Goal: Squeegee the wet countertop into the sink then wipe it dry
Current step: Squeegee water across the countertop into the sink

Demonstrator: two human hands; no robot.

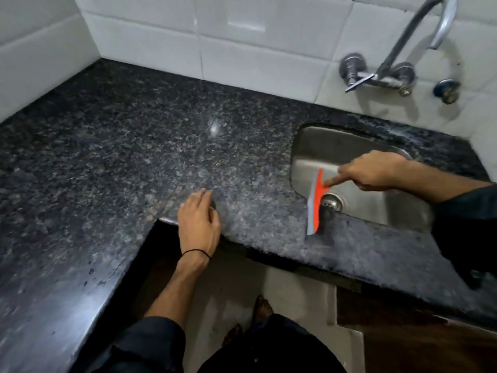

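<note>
Near: tiled floor [293, 297] & person's dark clothes at the bottom. Dark speckled granite counter [113, 146], L-shaped, wraps round to the left; front strip near the sink looks hazy w/ a wet film. Left hand [199, 222] lies flat at the counter's inner corner, fingers loosely together, holding nothing; black band on wrist. Right hand [371, 173] reaches over the steel sink [376, 211], gripping the squeegee [316, 203], index finger stretched onto it. Squeegee: orange body, grey blade, standing steeply across the sink's near-left rim beside the drain [332, 202]. Far: white wall tiles [150, 39], chrome tap [398, 60] above sink.
</note>
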